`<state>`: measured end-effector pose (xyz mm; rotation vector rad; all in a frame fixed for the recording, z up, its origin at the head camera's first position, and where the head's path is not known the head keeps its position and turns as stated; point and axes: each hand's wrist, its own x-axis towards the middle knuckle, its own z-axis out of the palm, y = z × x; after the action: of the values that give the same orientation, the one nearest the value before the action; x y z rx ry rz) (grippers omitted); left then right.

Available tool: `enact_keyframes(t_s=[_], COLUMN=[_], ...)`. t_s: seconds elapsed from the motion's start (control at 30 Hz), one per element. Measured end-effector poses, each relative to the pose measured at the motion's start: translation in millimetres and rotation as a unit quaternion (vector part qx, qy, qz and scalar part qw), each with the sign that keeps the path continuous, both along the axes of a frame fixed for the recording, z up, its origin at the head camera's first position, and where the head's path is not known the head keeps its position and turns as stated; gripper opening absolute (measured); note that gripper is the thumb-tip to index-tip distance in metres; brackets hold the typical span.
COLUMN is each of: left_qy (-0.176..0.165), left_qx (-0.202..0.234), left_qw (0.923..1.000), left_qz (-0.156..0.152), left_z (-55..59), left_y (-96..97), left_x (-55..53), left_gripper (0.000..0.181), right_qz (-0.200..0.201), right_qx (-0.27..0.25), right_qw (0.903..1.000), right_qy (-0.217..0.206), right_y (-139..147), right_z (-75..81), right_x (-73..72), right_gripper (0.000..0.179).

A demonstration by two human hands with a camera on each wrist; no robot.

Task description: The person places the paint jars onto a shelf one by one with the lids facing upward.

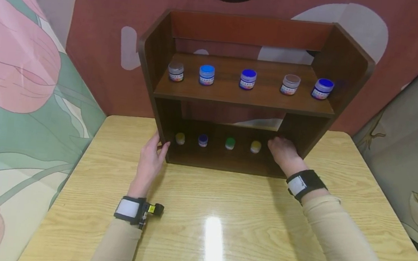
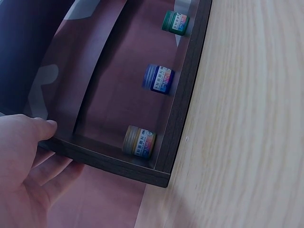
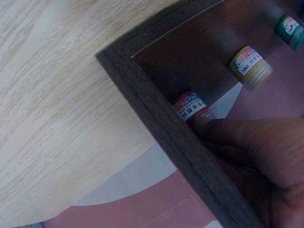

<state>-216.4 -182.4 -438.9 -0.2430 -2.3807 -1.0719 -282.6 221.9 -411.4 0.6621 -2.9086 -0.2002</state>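
A dark brown two-tier shelf (image 1: 236, 163) stands upright on the table. My left hand (image 1: 150, 158) grips the edge of its left side panel, thumb on the front edge and fingers behind, as the left wrist view shows. Inside the lower tier, at the right end, my right hand (image 1: 285, 152) pinches a red paint jar (image 3: 190, 105) by its lid, close beside the side panel. In the head view that jar is hidden behind the hand. Left of it on the same tier are a yellow jar (image 1: 255, 147), a green jar (image 1: 230, 144), a purple-blue jar (image 1: 203, 140) and another yellow jar (image 1: 180, 138).
Along the upper tier stand several more paint jars, among them a light blue jar (image 1: 206, 75), a dark blue jar (image 1: 247, 79) and a clear-lidded jar (image 1: 290, 84). The pale wooden table (image 1: 192, 214) extends in front. Patterned cloth (image 1: 98, 51) hangs behind the shelf.
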Motion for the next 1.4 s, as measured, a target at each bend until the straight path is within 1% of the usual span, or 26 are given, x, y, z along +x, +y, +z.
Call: enact_keyframes(t_s=[0.3, 0.43, 0.63, 0.77, 0.8, 0.9, 0.97, 1.03, 1.17, 1.27, 1.4], left_qy=[0.003, 0.0, 0.001, 0.0, -0.001, -0.002, -0.001, 0.0, 0.002, 0.002, -0.001], left_qx=[0.001, 0.004, 0.005, 0.003, 0.002, 0.002, -0.001, -0.005, -0.01, -0.011, -0.014], left_qw=[1.0, 1.0, 1.0, 1.0, 1.0, 1.0, 1.0, 0.9999, 0.9999, 0.9999, 0.9999], left_qz=[-0.003, -0.003, -0.002, 0.004, 0.005, 0.007, 0.01, 0.009, 0.003, 0.004, 0.003], left_z=[-0.8, -2.1, -4.7, -5.0, -5.0, -4.2, -4.0, -3.2, -2.9, -3.1, -2.3], left_y=[-1.0, -2.1, -4.3, -6.0, -6.2, -6.8, -7.0, -7.3, -7.2, -6.5, -4.9], left_x=[-0.3, -1.2, -2.9, -2.3, -1.8, -0.2, 0.1, 0.2, 0.1, 1.3, 2.4], left_gripper=[0.03, 0.03, 0.029, 0.028, 0.027, 0.027, 0.027, 0.027, 0.028, 0.029, 0.031], right_qz=[-0.011, -0.008, 0.008, 0.024, 0.024, 0.023, 0.016, 0.012, 0.021, 0.036, 0.037], right_qx=[0.009, 0.004, 0.003, -0.001, -0.008, -0.036, -0.071, -0.106, -0.184, -0.234, -0.279], right_qw=[0.9999, 0.9999, 0.9982, 0.9938, 0.9931, 0.9908, 0.9891, 0.9854, 0.972, 0.9603, 0.9491], right_qy=[-0.005, 0.01, 0.059, 0.108, 0.115, 0.129, 0.128, 0.132, 0.144, 0.148, 0.142], right_y=[-3.2, -4.0, -5.0, -7.3, -7.8, -10.8, -12.7, -14.4, -16.2, -18.0, -21.9], right_z=[-3.1, -5.6, -10.5, -10.5, -9.9, -5.6, -2.3, 0.8, 4.8, 5.2, 3.2], right_x=[-1.1, 0.3, 3.7, 8.7, 10.2, 16.0, 20.6, 25.9, 41.1, 55.1, 72.7], right_gripper=[0.012, 0.012, 0.019, 0.021, 0.023, 0.019, 0.017, 0.017, 0.029, 0.032, 0.036])
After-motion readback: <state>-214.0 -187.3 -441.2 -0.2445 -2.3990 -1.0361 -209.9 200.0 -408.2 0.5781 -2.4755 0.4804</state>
